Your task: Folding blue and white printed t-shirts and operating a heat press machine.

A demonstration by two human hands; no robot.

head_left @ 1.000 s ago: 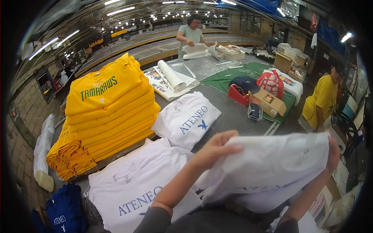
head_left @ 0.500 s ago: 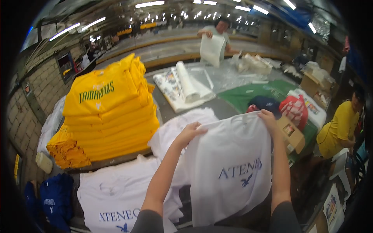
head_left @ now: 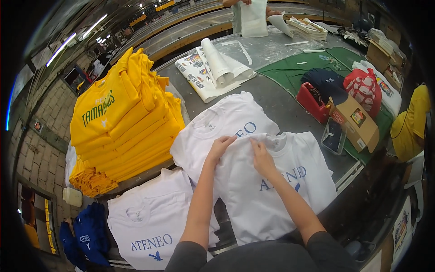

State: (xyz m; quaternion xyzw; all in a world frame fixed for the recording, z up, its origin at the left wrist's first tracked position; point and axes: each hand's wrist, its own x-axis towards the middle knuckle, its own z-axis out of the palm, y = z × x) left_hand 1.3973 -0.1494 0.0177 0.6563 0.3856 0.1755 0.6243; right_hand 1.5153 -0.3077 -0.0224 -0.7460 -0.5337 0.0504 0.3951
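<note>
A white T-shirt (head_left: 253, 199) with blue lettering and a bird print lies spread on the table's near edge, turned a little aslant. My left hand (head_left: 221, 148) pinches its top edge at the shoulder. Close beside it, my right hand (head_left: 263, 159) is closed on the same edge, left of the collar, and its forearm crosses part of the print. Just beyond, another white T-shirt (head_left: 192, 140) lies partly under the held one. To the left rests a stack of folded white T-shirts (head_left: 149, 222) with the same blue print.
A tall pile of yellow T-shirts (head_left: 122, 131) stands at the left, with dark blue shirts (head_left: 90, 231) below it. Farther back are a white roll (head_left: 217, 63) on printed sheets, a red case (head_left: 312, 102) and a cardboard box (head_left: 355, 120). A co-worker (head_left: 236, 18) handles a white sheet.
The white T-shirt has come down from being held up and now lies on the table. My right hand has moved left, close to my left hand. The view has tilted downward.
</note>
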